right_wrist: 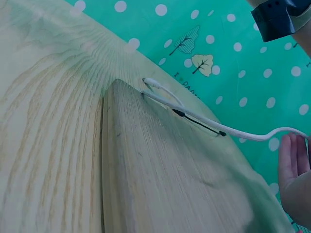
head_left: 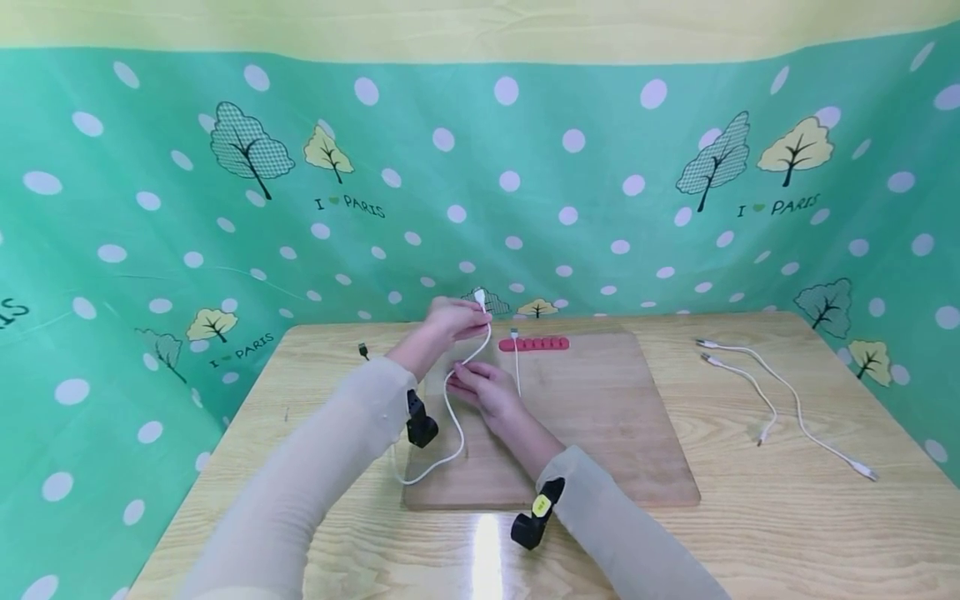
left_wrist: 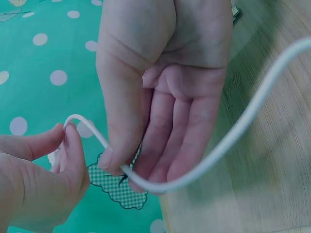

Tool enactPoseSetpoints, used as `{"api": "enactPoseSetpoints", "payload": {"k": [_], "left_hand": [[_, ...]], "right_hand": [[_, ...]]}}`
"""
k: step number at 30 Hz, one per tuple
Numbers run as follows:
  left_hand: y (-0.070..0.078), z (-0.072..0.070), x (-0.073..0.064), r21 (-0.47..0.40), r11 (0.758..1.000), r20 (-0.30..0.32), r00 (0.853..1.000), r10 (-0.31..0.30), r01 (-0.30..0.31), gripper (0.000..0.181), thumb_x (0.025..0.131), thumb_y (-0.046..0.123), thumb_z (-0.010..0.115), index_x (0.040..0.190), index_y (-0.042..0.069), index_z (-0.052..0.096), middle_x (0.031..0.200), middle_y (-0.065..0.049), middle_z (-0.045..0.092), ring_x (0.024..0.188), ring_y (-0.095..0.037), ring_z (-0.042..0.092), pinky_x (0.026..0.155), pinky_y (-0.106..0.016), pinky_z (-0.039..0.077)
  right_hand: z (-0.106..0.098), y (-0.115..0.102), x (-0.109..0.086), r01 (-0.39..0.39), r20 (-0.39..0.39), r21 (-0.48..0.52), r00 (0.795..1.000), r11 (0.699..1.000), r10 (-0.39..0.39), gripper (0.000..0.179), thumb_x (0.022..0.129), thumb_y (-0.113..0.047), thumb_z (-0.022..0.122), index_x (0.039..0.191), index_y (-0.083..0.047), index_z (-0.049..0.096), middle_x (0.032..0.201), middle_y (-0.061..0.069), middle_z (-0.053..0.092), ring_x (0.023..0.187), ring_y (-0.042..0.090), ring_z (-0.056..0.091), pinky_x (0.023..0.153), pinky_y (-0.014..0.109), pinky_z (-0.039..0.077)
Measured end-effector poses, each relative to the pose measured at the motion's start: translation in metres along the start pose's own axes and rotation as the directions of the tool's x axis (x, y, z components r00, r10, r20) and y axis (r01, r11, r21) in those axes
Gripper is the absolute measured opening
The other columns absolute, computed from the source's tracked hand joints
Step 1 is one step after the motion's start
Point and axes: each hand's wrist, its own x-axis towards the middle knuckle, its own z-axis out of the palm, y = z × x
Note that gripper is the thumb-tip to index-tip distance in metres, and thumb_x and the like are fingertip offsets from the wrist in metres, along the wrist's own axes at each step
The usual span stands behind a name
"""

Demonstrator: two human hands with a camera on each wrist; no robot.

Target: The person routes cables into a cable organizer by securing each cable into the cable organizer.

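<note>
My left hand [head_left: 453, 321] pinches a white charging cable [head_left: 459, 442] just below its white connector [head_left: 480, 296], above the far edge of a wooden board. Lower and to the right, my right hand [head_left: 491, 390] pinches the same cable between thumb and fingers. In the left wrist view, the right hand [left_wrist: 165, 97] fills the middle, and the left hand [left_wrist: 43, 179] is at the left edge, the cable bending between them. From the right hand, the cable loops down over the board and passes behind the left sleeve. The right wrist view shows the right hand [right_wrist: 296, 179] at the right edge.
A red cable holder [head_left: 551, 343] with slots sits at the board's [head_left: 600, 442] far edge, another white cable [head_left: 517, 367] at its left end. Two white cables [head_left: 797, 408] [head_left: 750, 379] lie on the table at right. A black connector [head_left: 363, 351] lies at left. A green curtain [head_left: 480, 183] hangs behind.
</note>
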Motion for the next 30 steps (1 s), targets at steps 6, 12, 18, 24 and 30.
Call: {"api": "enactPoseSetpoints", "payload": {"k": [6,12,18,24,30], "left_hand": [[-0.002,0.001,0.006,-0.001,0.998,-0.002,0.998,0.064,-0.064,0.034,0.088,0.002,0.066,0.122,-0.001,0.061,0.123,-0.020,0.064,0.084,-0.018,0.069,0.091,-0.027,0.057],[-0.007,0.001,0.015,0.028,0.990,-0.003,0.990,0.142,-0.141,0.033,0.090,0.006,0.065,0.122,-0.001,0.061,0.123,-0.021,0.064,0.108,-0.029,0.067,0.091,-0.029,0.058],[-0.019,0.005,0.029,0.012,0.983,0.014,0.983,0.186,-0.186,0.031,0.088,0.001,0.065,0.119,-0.005,0.062,0.121,-0.025,0.064,0.111,-0.034,0.066,0.092,-0.033,0.057],[-0.028,0.012,0.037,0.024,0.980,0.029,0.980,0.199,-0.199,0.029,0.087,0.002,0.067,0.115,-0.004,0.064,0.118,-0.024,0.066,0.108,-0.033,0.068,0.091,-0.033,0.058],[-0.036,0.018,0.045,0.005,0.981,0.049,0.980,0.191,-0.192,0.030,0.086,-0.001,0.067,0.115,-0.005,0.064,0.118,-0.026,0.065,0.106,-0.032,0.069,0.099,-0.039,0.054]], "right_hand": [[-0.011,-0.006,-0.002,-0.032,-0.078,-0.089,0.997,0.996,0.025,0.032,0.088,0.001,0.063,0.119,0.010,0.059,0.095,0.014,0.072,0.074,0.010,0.070,0.084,0.030,0.060],[-0.025,-0.010,-0.004,-0.051,-0.090,-0.268,0.996,0.962,0.028,0.036,0.083,0.001,0.069,0.118,0.005,0.062,0.099,0.015,0.073,0.076,0.009,0.070,0.083,0.029,0.060],[-0.039,-0.014,-0.012,-0.077,-0.102,-0.456,0.994,0.887,0.034,0.032,0.080,0.000,0.073,0.112,0.000,0.067,0.105,0.016,0.073,0.077,0.009,0.069,0.079,0.026,0.060],[-0.053,-0.018,-0.021,-0.082,-0.073,-0.579,0.996,0.811,0.049,0.028,0.077,0.003,0.074,0.104,0.002,0.069,0.095,0.017,0.074,0.073,0.012,0.070,0.072,0.026,0.061],[-0.069,-0.026,-0.028,-0.079,-0.085,-0.639,0.996,0.765,0.032,0.024,0.075,0.004,0.075,0.099,0.003,0.071,0.084,0.014,0.074,0.067,0.012,0.069,0.067,0.027,0.061]]}}
